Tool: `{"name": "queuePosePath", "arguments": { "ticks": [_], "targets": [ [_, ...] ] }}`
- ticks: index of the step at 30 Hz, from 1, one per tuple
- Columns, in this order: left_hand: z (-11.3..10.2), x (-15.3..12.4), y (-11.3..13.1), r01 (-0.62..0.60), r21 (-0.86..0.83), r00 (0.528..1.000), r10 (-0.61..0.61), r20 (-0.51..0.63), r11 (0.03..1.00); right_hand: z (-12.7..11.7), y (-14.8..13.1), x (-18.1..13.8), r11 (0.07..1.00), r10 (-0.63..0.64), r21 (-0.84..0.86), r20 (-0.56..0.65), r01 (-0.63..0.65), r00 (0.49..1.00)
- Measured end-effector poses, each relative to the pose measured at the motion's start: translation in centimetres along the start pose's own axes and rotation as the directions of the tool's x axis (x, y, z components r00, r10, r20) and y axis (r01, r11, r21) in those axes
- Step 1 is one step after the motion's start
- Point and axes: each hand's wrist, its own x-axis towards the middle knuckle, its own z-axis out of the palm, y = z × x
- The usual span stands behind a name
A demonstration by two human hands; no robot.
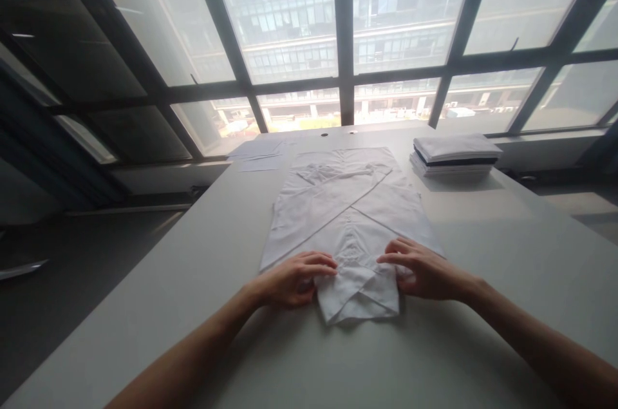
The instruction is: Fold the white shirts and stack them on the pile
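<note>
A white shirt (333,203) lies flat on the white table with its side parts folded inward, so that slanting edges cross over its middle. Its narrow near end (360,296) sticks out toward me, with overlapping flaps on top. My left hand (299,277) is closed on the left edge of that narrow end, fingertips on top of the cloth and thumb low at the side. On the opposite edge my right hand (418,267) grips in the same way, its index finger reaching over the fabric. The cloth under both hands is hidden.
On the white table (207,254), a stack of folded white cloth with a dark layer (456,154) stands at the back right. Thin white sheets (258,152) lie at the back left. Large windows (290,16) rise behind the table's far edge.
</note>
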Motion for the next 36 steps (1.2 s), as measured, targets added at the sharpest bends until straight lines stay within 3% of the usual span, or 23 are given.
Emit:
{"name": "queuePosePath", "arguments": {
  "ticks": [30,36],
  "targets": [
    [1.1,0.0,-0.6,-0.016,0.101,0.997,0.023,-0.069,0.995,0.5,0.4,0.1,0.997,-0.009,0.079,-0.022,0.011,1.000],
    [1.3,-0.2,-0.8,-0.024,0.167,0.978,0.058,-0.202,0.986,1.1,0.9,0.2,0.995,-0.011,0.102,-0.121,0.024,0.993]
  ]
}}
